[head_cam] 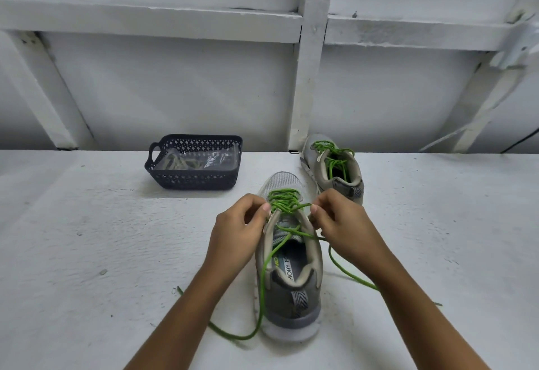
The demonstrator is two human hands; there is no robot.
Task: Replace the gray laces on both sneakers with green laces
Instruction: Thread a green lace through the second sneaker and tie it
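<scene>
Green lace (284, 202) vanishes, seemingly pinched, inside left hand (237, 231) and right hand (342, 224).

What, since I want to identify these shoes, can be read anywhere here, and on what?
"MORY FO": dark letters on the insole of the near sneaker; both ends of the wording are hidden.
"HE": pale green letters on the same insole; the rest is hidden by the green lace.
Far sneaker and basket: no readable text.
</scene>
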